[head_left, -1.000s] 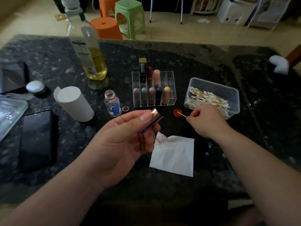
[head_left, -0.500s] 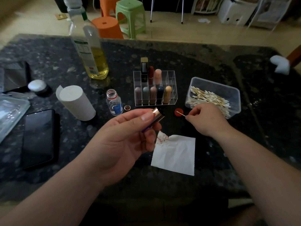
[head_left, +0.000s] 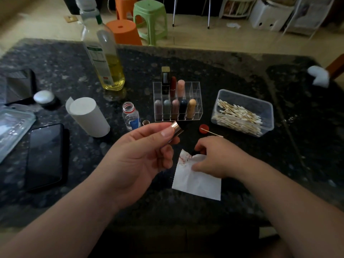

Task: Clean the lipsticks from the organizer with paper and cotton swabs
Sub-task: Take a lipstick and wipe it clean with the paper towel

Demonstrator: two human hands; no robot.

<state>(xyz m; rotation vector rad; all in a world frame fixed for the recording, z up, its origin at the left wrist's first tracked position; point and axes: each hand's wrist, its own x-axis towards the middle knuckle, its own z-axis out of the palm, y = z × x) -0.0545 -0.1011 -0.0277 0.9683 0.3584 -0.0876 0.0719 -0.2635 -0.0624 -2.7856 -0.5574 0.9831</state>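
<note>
1. The lipstick (head_left: 176, 127), a rose-gold tube, is at the centre of the frame. It is raised above the table (head_left: 223, 62) and tilted, with its dark end pointing to the upper right.
2. The left hand (head_left: 141, 157) holds the lipstick. Thumb and fingers are closed round the lower part of the tube, and the palm faces the camera.
3. The right hand (head_left: 217, 157) is right of centre, low over the paper (head_left: 197, 181). The thumb presses on the sheet and the curled fingers close on its upper edge, pinching it.
4. The paper is a white square lying on the table. Its raised upper-left corner carries red smears.
5. One cotton swab (head_left: 212, 132) lies loose on the table just above the right hand. Its left tip rests on a small red cap (head_left: 203, 128).
6. The organizer (head_left: 195, 90), clear and divided into compartments, stands above centre, just behind the held lipstick. The stored lipsticks (head_left: 175, 107) stand upright in it, five in the front row and three at the left of the back row.
7. A clear box of cotton swabs (head_left: 242, 112) stands to the right of the organizer.
8. To the left of the organizer stand a small open bottle (head_left: 131, 116) and, just beside it, a small metal ring (head_left: 146, 122). Further left a white paper roll (head_left: 87, 116) is tilted on the table. A tall bottle of yellow liquid (head_left: 106, 58) stands behind these.
9. At far left a dark phone (head_left: 45, 155) lies flat, with a clear plastic tray (head_left: 13, 125) at the frame edge.
</note>
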